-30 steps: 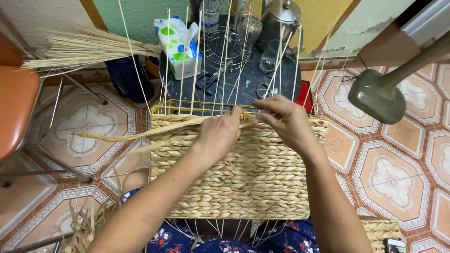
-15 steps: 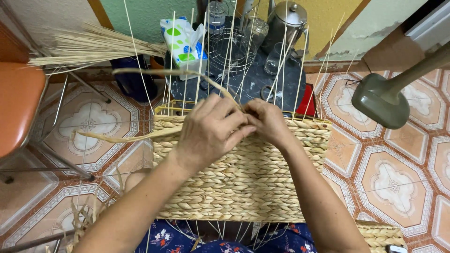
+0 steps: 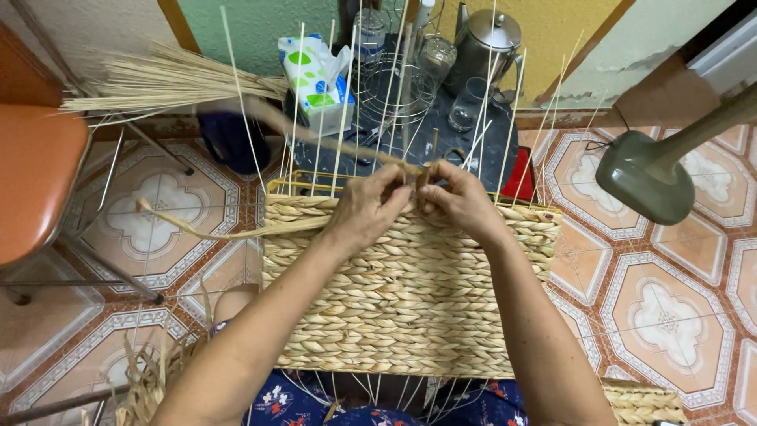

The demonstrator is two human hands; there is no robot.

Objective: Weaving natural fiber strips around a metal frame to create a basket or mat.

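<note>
Both sets of fingers [image 3: 392, 192] are pinched shut on the same twisted rush strand [image 3: 236, 231] right at the top edge of the woven panel [image 3: 410, 292], left hand [image 3: 364, 211] and right hand [image 3: 464, 203] nearly touching. The strand looks light, pliable and a bit fibrous (probably kinks if bent sharply), so gripping close to the weave seems best. The thin upright stakes [image 3: 296, 118] look stiff and springy.

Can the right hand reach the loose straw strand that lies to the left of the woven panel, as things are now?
Probably not directly: the left hand and forearm lie between the right hand and the loose strand, left of the woven panel.
</note>
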